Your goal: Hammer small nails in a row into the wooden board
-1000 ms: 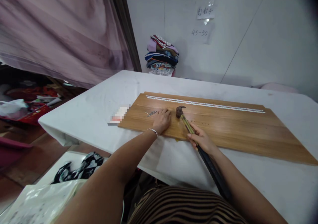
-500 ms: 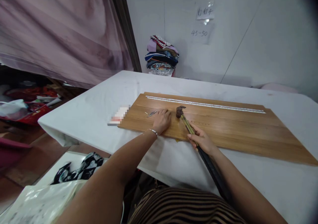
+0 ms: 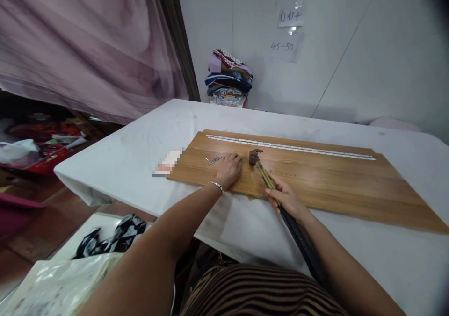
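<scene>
My right hand (image 3: 285, 196) is wrapped round the handle of a claw hammer (image 3: 268, 181), whose rusty head is over the wooden board (image 3: 336, 183). Behind that hand the dark end of the handle runs back under my forearm. My left hand (image 3: 229, 168) lies palm down on the board, fingers stretched forward, to the left of the hammer head. Just beyond its fingers on the left are several loose nails (image 3: 214, 160). A row of small dark dots (image 3: 282, 173), perhaps nail heads or holes, runs along the board right of the hammer. Whatever is under my left palm is hidden.
Two white measuring strips (image 3: 291, 147) run along the board's far side. The board lies on a white-covered table (image 3: 129, 152). A blurred-out flat item (image 3: 170, 161) is by its left end. Folded clothes (image 3: 229, 77) are stacked against the wall. A patterned cloth (image 3: 112, 236) lies lower left.
</scene>
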Action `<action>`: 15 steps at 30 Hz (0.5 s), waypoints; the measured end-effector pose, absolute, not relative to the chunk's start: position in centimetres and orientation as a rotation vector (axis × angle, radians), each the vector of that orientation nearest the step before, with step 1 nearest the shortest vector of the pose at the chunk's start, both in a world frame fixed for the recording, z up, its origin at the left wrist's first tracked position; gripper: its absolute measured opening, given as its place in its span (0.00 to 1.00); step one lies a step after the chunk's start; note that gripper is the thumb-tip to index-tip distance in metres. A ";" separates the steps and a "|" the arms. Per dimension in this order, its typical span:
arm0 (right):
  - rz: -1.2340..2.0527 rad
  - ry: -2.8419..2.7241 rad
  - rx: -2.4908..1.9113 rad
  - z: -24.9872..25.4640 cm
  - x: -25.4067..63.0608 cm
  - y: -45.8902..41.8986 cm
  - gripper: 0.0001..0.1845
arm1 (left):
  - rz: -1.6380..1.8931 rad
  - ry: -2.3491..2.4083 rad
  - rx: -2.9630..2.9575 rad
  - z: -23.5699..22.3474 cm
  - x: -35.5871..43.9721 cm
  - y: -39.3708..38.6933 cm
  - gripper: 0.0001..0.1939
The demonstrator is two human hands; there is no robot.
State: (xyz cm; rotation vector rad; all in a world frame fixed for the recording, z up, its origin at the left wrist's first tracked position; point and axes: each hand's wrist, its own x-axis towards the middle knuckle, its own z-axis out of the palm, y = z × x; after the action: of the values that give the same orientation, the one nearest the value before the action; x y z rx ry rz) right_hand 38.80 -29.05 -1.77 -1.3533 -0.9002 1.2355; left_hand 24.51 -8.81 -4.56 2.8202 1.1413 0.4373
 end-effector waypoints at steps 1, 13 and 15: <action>1.240 -0.900 -1.357 -1.8 38.8 -29.0 0.60 | 0.439 1.141 2.819 -4.6 24.5 -8.8 0.14; 1.242 -0.906 -1.352 -1.3 38.7 -29.1 0.61 | 0.427 1.138 2.804 -4.4 24.5 -8.8 0.14; 1.243 -0.899 -1.349 -1.2 38.7 -29.0 0.61 | 0.421 1.138 2.803 -4.4 24.5 -8.8 0.14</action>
State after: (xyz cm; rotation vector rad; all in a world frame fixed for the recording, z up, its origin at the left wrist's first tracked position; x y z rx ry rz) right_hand 38.65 -29.04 -1.20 -1.3489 -0.8994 1.2433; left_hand 24.47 -8.85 -4.37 2.8032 1.1375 0.4207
